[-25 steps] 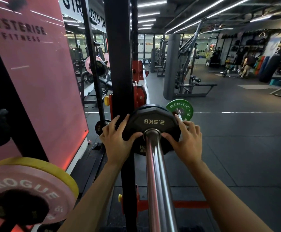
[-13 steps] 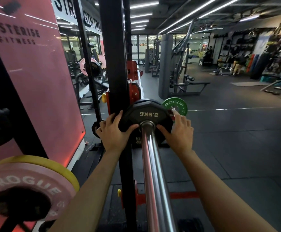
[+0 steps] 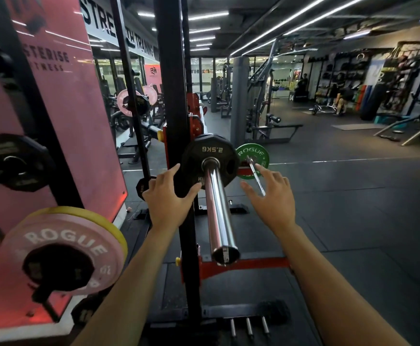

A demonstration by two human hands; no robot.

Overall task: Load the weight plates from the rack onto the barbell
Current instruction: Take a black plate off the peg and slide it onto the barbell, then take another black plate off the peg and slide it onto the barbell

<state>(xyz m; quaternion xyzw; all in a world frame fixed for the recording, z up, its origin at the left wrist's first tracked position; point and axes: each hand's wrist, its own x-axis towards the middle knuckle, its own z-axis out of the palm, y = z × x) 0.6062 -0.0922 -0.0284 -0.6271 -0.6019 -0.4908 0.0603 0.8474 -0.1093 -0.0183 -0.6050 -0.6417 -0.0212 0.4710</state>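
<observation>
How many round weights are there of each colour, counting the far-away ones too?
Black plates: 3
Pink plates: 3
Yellow plates: 1
Green plates: 1
Total: 8, leaving out a blurred dark shape at the bottom.

Dark rubber floor (image 3: 354,221), pink wall panel (image 3: 61,121), ceiling strip lights (image 3: 291,23)

Plate (image 3: 209,161) on barbell sleeve (image 3: 220,216), hands (image 3: 166,198) flanking, perhaps touching.
</observation>
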